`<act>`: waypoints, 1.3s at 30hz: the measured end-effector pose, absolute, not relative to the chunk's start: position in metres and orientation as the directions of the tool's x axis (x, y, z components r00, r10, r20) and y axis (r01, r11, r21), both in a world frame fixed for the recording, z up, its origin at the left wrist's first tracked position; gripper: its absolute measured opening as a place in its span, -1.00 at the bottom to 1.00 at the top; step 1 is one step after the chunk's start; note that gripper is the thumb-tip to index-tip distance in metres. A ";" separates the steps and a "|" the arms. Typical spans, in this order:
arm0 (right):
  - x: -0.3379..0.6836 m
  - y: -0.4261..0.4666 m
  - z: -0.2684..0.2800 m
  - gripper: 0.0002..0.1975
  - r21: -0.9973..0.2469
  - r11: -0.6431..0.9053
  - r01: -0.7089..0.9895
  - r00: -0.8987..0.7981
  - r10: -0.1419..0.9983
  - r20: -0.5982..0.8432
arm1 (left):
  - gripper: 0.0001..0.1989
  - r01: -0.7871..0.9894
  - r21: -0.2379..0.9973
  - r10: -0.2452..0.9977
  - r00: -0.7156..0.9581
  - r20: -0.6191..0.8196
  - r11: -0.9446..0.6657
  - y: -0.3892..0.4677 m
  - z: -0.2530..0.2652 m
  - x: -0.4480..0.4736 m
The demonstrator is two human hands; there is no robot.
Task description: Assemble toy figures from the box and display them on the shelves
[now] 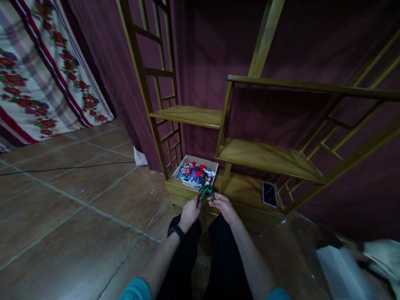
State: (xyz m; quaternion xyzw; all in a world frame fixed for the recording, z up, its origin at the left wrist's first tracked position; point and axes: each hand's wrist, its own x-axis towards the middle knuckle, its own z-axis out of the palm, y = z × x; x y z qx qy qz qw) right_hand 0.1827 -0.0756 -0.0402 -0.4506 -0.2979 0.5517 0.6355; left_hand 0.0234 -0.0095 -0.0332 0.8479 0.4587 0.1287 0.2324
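Note:
Between my two hands is a small, shiny dark green figure (206, 192) with limb-like parts; its exact kind is too small to make out. My left hand (191, 211), with a dark band on the wrist, has its fingers closed at the figure's left side. On the other side, my right hand (222, 205) pinches the figure's right part between thumb and fingers. Just beyond them, a shallow open box (178, 166) sits on the low shelf, filled with many small red, blue, purple and white pieces.
A wooden shelf unit (262, 156) with lattice sides stands against a maroon curtain. A phone (269, 194) lies on its lower board at right. A black cable (68, 167) crosses the tiled floor at left. A pale box-like object (342, 271) is at lower right.

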 end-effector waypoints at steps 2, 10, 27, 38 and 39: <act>0.183 -0.075 -0.041 -0.64 -0.899 -0.017 -0.438 0.219 0.968 -0.125 | -0.68 0.708 0.515 0.834 0.552 0.024 -0.483 -0.009 -0.036 0.023; 0.182 -0.075 -0.041 -0.61 -0.890 -0.006 -0.456 0.249 0.959 -0.134 | -0.65 0.740 0.504 0.850 0.526 -0.020 -0.445 -0.009 -0.034 0.024; 0.176 -0.073 -0.035 -0.70 -0.926 0.008 -0.378 0.365 0.920 -0.141 | -0.70 0.731 0.505 0.836 0.548 -0.033 -0.459 -0.015 -0.020 0.023; 0.176 -0.071 -0.039 -0.73 -0.950 -0.027 -0.310 0.355 0.924 -0.142 | -0.72 0.725 0.500 0.833 0.554 -0.012 -0.474 -0.012 -0.025 0.022; 0.176 -0.071 -0.040 -0.73 -0.947 -0.022 -0.321 0.354 0.924 -0.142 | -0.73 0.721 0.505 0.832 0.555 -0.009 -0.475 -0.011 -0.026 0.023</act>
